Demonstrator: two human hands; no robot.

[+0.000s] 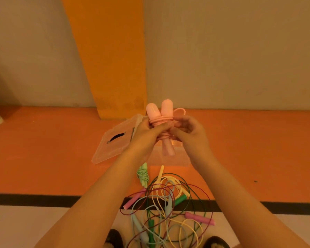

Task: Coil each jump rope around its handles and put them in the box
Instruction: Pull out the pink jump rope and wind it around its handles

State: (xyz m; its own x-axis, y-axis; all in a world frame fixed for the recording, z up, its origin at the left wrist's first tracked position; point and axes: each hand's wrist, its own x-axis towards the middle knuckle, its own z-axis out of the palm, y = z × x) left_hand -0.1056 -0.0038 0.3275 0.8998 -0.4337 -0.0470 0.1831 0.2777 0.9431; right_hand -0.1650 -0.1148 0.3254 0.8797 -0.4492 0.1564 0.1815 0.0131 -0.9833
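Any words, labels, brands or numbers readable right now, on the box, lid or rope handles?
No readable text anywhere in this view.
Lid: only a dark mark, no letters.
Pink rope: plain handles, no print.
Box: clear, no label visible.
Loose ropes on the floor: no print visible.

The pale pink jump rope (pixel 152 111) is recorded as one shade throughout, handles and cord alike. The box (pixel 170 161) and its lid (pixel 106 151) are noted as clear and colourless, tinted by the orange floor (pixel 43 158) beneath; a dark cut-out is seen in the lid. A light green rope (pixel 142 173) is logged. In the tangle are identified a pale yellow rope (pixel 161 171), a dark green rope (pixel 179 200), a pale blue rope (pixel 168 208) and a maroon cord with pink handles (pixel 200 218). The floor is crossed by a black stripe (pixel 43 199), whitish beyond it. The wall (pixel 222 51) is beige, marked with a broad orange band (pixel 111 59).
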